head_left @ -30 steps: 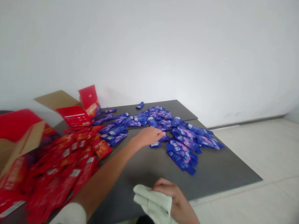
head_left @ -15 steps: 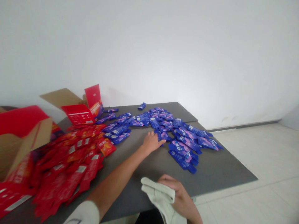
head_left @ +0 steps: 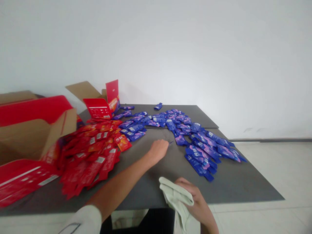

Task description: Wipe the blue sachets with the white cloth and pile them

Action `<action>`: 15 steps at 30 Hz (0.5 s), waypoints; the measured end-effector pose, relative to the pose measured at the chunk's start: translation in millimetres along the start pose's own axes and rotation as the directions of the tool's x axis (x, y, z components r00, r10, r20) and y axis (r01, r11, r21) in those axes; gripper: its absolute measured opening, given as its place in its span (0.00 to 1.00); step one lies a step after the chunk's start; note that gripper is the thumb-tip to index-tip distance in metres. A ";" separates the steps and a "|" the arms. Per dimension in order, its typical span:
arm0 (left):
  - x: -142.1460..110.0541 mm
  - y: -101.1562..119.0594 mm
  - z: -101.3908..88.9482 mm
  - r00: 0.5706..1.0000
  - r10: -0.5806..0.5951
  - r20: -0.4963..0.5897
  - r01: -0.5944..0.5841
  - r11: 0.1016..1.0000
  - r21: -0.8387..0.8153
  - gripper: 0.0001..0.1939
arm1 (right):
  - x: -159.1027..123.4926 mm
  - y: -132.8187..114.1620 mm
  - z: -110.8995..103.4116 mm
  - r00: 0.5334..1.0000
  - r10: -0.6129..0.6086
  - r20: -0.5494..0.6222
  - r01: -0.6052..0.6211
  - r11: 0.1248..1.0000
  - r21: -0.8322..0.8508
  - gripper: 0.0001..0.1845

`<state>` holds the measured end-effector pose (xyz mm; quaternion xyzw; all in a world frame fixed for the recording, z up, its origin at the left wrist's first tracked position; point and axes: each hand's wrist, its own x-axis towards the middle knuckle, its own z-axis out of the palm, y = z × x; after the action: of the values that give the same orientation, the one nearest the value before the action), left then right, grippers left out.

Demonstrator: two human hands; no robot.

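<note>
My left hand (head_left: pixel 158 150) reaches out over the dark grey table (head_left: pixel 234 188) with its fingers curled. A thin blue sliver, apparently a blue packet (head_left: pixel 171 142), pokes out past the fingertips. The hand sits just short of the spread of blue packets (head_left: pixel 200 143). My right hand (head_left: pixel 197 203) is near the table's front edge, closed on a white cloth or glove (head_left: pixel 175 196) that droops over the edge.
A heap of red packets (head_left: pixel 92 151) covers the table's left side. An open red carton (head_left: pixel 31 130) lies at the near left and a smaller one (head_left: pixel 103 104) stands at the back. A white wall is behind, pale floor tiles to the right.
My left hand has drawn back from the blue packets toward me and curled its fingers. The view has swung left, showing more of the near carton. My right hand still holds the cloth.
</note>
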<state>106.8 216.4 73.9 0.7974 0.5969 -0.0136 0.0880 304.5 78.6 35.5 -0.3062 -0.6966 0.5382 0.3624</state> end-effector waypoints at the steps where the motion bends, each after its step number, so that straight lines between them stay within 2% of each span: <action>1: -10.4 -6.1 0.8 1.000 0.027 -0.007 -0.027 1.000 -0.011 0.13 | -0.2 -0.9 0.0 1.000 0.000 0.002 0.000 1.000 0.000 0.15; 5: -51.8 -34.1 11.0 0.973 0.232 -0.017 -0.233 0.967 -0.106 0.21 | -0.7 -5.2 -0.1 1.000 0.000 0.008 0.000 1.000 0.010 0.19; 7: -71.2 -50.7 20.4 0.927 0.372 -0.051 -0.375 0.910 -0.174 0.22 | -1.4 -5.3 -0.8 1.000 -0.016 0.009 0.016 1.000 0.009 0.22; 9: -91.3 -66.8 29.7 0.885 0.456 -0.088 -0.464 0.860 -0.213 0.23 | -2.8 -3.1 -2.1 1.000 -0.027 0.001 0.027 1.000 0.002 0.22; 10: -102.2 -73.4 33.2 0.877 0.470 -0.098 -0.480 0.852 -0.211 0.24 | -3.8 -1.2 -2.9 1.000 -0.029 -0.006 0.029 1.000 -0.001 0.21; 12: -125.7 -80.7 36.4 0.888 0.447 -0.106 -0.459 0.874 -0.163 0.26 | -6.2 2.8 -4.3 0.999 -0.031 -0.027 0.031 1.000 -0.005 0.21; 15: -160.7 -71.7 35.7 0.907 0.388 -0.163 -0.401 0.914 -0.057 0.29 | -9.3 6.5 -5.1 0.997 -0.024 -0.070 0.022 0.999 -0.024 0.19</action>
<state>-4.8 77.7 50.2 0.8955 0.4283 0.0903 0.0800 314.0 75.2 28.4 -0.3209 -0.6930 0.5149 0.3894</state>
